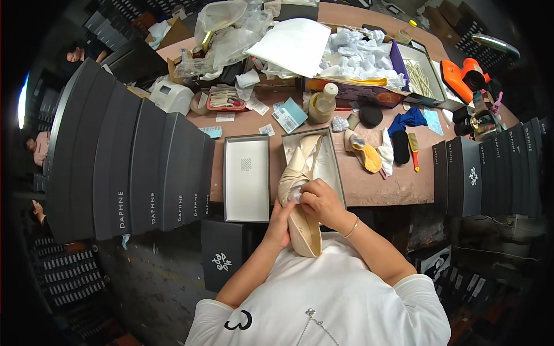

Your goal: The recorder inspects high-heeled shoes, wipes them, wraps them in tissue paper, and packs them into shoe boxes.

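Observation:
A beige shoe (304,232) with a knotted upper is held tilted in front of my chest. My left hand (279,224) is closed round its left side. My right hand (323,203) has its fingers pinched at the shoe's opening, on a crumpled white paper wad (296,194) that shows partly inside. Beyond the hands, more beige shoe material lies over an open shoe box (329,151); I cannot tell if it belongs to a second shoe. Left of it rests a shallow grey box lid (246,187), its pale inside facing up.
Dark shoe boxes stand stacked at the left (147,167) and right (490,167). Toward the back are a purple box (398,66) of crumpled paper, a plastic bottle (322,106) and a red tray (225,102). A yellow-and-red brush (414,151) and cloths (368,154) lie at the right.

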{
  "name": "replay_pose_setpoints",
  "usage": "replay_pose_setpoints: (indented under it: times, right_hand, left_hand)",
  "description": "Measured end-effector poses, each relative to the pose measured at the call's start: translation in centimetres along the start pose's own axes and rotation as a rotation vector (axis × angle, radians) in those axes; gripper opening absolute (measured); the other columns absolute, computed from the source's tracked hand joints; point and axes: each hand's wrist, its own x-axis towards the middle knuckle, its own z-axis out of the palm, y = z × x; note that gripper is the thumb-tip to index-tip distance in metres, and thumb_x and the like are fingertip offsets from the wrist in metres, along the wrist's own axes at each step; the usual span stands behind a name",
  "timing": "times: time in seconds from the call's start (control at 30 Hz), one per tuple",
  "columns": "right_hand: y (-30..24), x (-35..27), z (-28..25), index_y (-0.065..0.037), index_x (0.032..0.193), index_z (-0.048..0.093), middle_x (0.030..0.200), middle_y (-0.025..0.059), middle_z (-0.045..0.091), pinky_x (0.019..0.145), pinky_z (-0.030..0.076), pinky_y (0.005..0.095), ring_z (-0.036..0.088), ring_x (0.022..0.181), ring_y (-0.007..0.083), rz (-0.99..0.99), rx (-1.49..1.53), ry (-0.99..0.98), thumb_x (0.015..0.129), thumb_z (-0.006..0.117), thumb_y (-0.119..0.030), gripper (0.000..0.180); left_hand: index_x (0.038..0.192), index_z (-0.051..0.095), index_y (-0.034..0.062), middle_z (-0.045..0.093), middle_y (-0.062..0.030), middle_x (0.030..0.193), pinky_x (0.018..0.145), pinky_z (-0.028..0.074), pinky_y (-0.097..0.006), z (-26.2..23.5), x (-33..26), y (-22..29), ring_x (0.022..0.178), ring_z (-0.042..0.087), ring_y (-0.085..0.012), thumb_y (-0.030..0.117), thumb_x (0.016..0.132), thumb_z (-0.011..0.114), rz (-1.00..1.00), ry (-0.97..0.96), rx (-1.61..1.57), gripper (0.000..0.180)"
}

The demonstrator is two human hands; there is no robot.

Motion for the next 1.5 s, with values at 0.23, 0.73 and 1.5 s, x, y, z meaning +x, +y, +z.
replay_pose_setpoints:
  times: [0.23,0.73,1.5]
  right_hand:
    - [-0.2,-0.5,0.6,-0.007,0.088,0.06,0.098,0.0093,0.057,0.075,0.049,0.0362,0.056,0.091,0.0292,0.085,0.036,-0.031,0.07,0.073,-0.009,0.022]
    - [-1.1,0.5,-0.5,-0.007,0.082,0.057,0.079,0.0101,0.056,0.063,0.05,0.04,0.06,0.072,0.0306,0.199,-0.102,-0.052,0.07,0.07,-0.015,0.02]
    - [3.0,2.7,0.1,-0.004,0.135,0.042,0.095,0.0245,0.065,0.076,0.051,0.0403,0.064,0.086,0.0384,0.617,0.416,-0.015,0.069,0.076,-0.014,0.075]
  left_hand:
    - [0.14,0.03,0.012,0.048,-0.009,0.129,0.096,0.047,-0.037,-0.5,0.0,0.2,0.118,0.051,-0.0205,0.022,0.096,0.054,-0.05,0.001,0.018,0.051]
    - [0.139,0.029,0.0109,0.049,-0.0088,0.125,0.094,0.048,-0.036,-1.0,0.1,-1.1,0.115,0.052,-0.0194,0.019,0.095,0.055,0.022,0.031,0.024,0.052]
    - [0.139,0.028,0.0076,0.046,-0.0085,0.125,0.094,0.045,-0.033,-1.0,0.0,-1.7,0.112,0.05,-0.0176,0.013,0.091,0.057,-0.041,-0.027,0.09,0.056]
